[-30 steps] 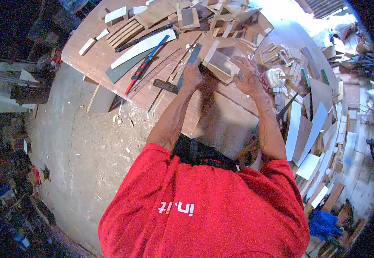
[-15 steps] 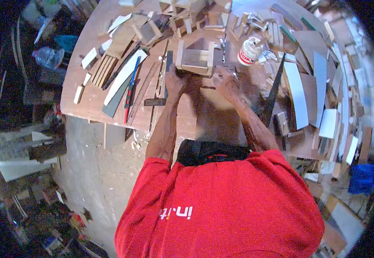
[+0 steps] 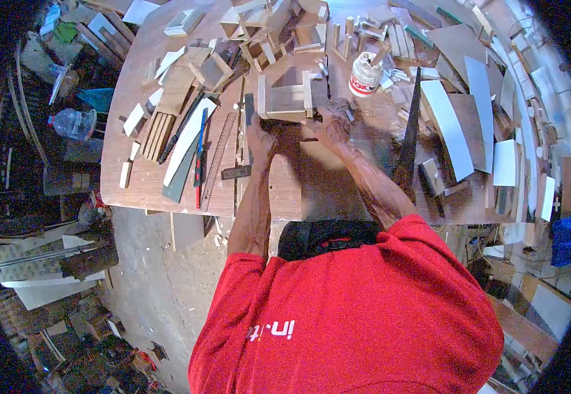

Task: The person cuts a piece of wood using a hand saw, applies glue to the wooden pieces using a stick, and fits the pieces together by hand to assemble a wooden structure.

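A small open wooden box frame rests on the table in front of me, its near wall toward my body. My left hand is closed at its near left corner, fingertips partly hidden. At the near right corner my right hand is closed, its fingers bent against the wood. A flat piece of wood lies below my right hand. Left of my left wrist are a try square with a dark stock and a long metal ruler.
An open white glue tub with a stick in it stands to the right. More box frames crowd the back. A handsaw, white strips and a blue-and-red tool lie around on the wooden table.
The view has shifted, so the table sits lower and more to the left. My right hand has come in closer against the box frame's near right corner.
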A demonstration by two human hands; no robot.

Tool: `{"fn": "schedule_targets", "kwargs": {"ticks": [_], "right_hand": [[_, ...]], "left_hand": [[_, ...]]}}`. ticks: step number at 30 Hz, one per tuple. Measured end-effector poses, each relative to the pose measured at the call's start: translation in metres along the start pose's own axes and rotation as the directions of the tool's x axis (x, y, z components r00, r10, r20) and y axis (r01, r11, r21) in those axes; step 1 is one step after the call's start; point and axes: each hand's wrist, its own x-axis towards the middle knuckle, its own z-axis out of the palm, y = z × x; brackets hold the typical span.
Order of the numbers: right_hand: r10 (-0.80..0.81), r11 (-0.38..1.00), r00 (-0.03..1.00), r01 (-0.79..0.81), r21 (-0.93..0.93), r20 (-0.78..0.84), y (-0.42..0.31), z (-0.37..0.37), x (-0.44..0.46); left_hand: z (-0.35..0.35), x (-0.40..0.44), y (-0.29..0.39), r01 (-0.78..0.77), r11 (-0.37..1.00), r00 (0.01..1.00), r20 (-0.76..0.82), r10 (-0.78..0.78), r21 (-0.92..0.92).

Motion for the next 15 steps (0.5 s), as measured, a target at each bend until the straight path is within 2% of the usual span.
{"fn": "schedule_targets", "kwargs": {"ticks": [3, 5, 8, 12, 15], "right_hand": [[-0.041, 0.997, 0.997, 0.036, -0.067, -0.068, 0.005, 0.009, 0.003], [-0.051, 0.998, 0.995, 0.048, -0.041, -0.08, 0.006, 0.009, 0.003], [-0.056, 0.998, 0.996, 0.056, -0.007, -0.07, 0.0, 0.0, 0.001], [-0.048, 0.999, 0.997, 0.046, -0.027, -0.068, 0.0, 0.001, 0.002], [0.024, 0.999, 1.0, -0.024, -0.029, 0.007, -0.001, 0.001, 0.003]], "left_hand": [[-0.002, 0.003, 0.001, -0.088, 0.991, 0.995, -0.042, 0.093, 0.102], [0.0, 0.006, -0.002, -0.042, 0.99, 0.999, 0.003, 0.042, 0.133], [0.001, 0.003, -0.003, -0.004, 0.984, 1.0, -0.026, 0.009, 0.177], [-0.006, 0.0, 0.021, -0.051, 0.979, 0.995, -0.076, 0.067, 0.196], [-0.008, 0.0, 0.028, 0.026, 0.976, 0.999, -0.024, -0.021, 0.214]]}}
